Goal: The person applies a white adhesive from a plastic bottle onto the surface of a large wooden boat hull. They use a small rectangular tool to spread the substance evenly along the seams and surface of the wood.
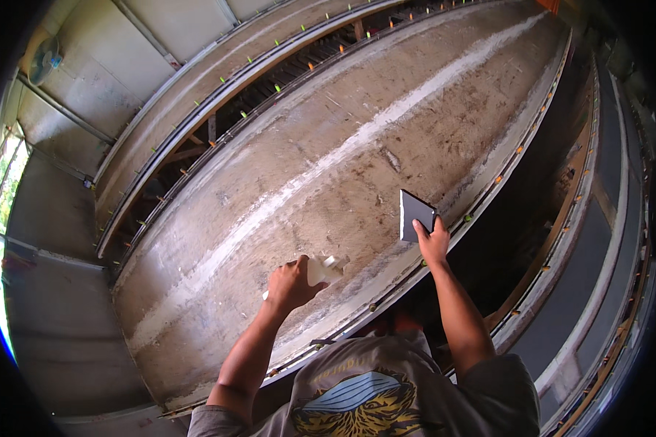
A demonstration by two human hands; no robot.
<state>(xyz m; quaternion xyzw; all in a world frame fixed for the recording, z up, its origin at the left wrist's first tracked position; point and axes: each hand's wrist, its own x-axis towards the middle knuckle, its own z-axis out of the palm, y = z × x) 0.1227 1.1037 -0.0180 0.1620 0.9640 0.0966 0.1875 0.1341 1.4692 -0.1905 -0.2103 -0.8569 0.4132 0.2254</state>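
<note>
My left hand (290, 284) is closed over a pale, whitish object (319, 272) just above the long table surface. It looks like a plastic bottle with a small white neck, but my fingers hide most of it. A white bit of it also shows at the wrist side of the hand. My right hand (434, 242) grips a flat, dark grey rectangular plate (418, 213) by its right side, thumb on its face. The plate's left edge is coated white. It is held tilted above the near edge of the surface.
The long, worn brown surface (321, 226) has a white stripe along its middle, with small orange and green pegs along both edges. Parallel to it run another long bench (255, 54) at the far left and a grey-panelled frame (572, 306) at right. A fan (45, 58) hangs upper left.
</note>
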